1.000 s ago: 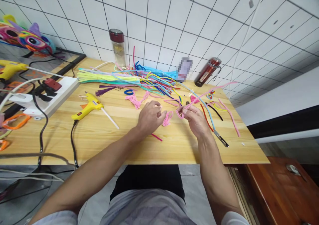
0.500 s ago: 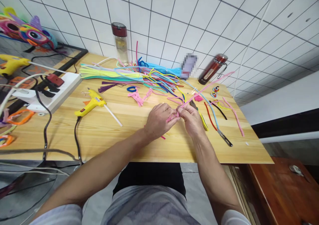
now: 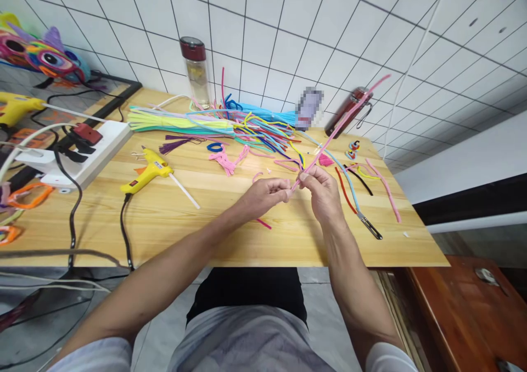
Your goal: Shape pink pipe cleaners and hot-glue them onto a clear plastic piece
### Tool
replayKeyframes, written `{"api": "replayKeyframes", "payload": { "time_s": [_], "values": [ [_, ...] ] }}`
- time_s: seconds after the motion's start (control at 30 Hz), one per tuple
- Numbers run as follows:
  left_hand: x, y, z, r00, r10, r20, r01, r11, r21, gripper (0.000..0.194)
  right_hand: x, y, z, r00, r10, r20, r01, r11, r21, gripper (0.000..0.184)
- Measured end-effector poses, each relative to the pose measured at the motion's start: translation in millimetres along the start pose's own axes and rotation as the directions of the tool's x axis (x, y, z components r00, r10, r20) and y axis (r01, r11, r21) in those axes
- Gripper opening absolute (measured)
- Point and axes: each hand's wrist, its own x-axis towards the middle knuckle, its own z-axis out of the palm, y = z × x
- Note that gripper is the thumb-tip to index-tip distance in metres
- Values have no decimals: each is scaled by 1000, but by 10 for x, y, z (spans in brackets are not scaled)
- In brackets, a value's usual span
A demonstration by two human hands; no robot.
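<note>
A long pink pipe cleaner (image 3: 340,124) slants up and right from between my hands. Its lower end is pinched by my left hand (image 3: 269,193), whose fingers partly hide it. My right hand (image 3: 320,188) grips the same pipe cleaner a little higher, between thumb and forefinger. A small pink curl (image 3: 257,176) shows just above my left hand. On the table behind lie a shaped pink pipe-cleaner piece (image 3: 228,161) and a ribbed pink piece (image 3: 325,159). A short dark-pink length (image 3: 264,224) rests below my left hand.
A yellow glue gun (image 3: 150,172) with a white stick lies left, near a white power strip (image 3: 101,155). Bundled pipe cleaners (image 3: 181,122) spread along the back, by a glass bottle (image 3: 197,75) and a dark-red flask (image 3: 346,114). Tweezers (image 3: 369,225) lie right.
The pink pipe cleaner's free end has swung upward, now crossing the flask. My hands have drawn slightly apart, and my left hand has turned. The pliers by my right hand are now hidden.
</note>
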Motion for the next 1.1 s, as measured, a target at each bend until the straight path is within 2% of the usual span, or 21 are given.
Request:
{"api": "replayKeyframes", "payload": {
  "time_s": [0.07,0.17,0.23,0.3,0.43,0.57,0.67,0.93,1.1],
  "values": [
    [-24,6,33,999,0,-42,1,1000,20,21,6,-1,5,1000,-1,-7,1,1000,-16,19],
    [-60,-1,98,989,58,-138,-25,972,234,27,-8,12,39,1000,0,-18,0,999,-37,20],
    [-68,-24,124,973,137,-188,-56,921,386,22,-21,29,67,999,1,-33,-2,1000,-31,20],
    [-66,-47,124,965,184,-189,-83,893,442,17,-28,51,86,998,-5,-61,4,1000,-17,20],
    [-54,-43,74,987,107,-119,-59,934,353,26,-16,100,87,995,-35,-96,35,999,-7,19],
    [-48,-29,42,997,-42,-60,53,982,183,29,30,157,56,999,-26,-38,28,999,35,17],
    [-44,-53,53,994,-108,-11,109,993,40,29,65,191,28,1000,-7,-3,7,998,55,22],
    [-31,-71,76,982,-155,107,165,982,-91,39,63,175,2,1000,-5,-30,7,995,95,23],
    [-24,2,36,977,-199,75,208,966,-151,60,87,201,-36,999,45,-27,-40,985,170,28]
  ]
}}
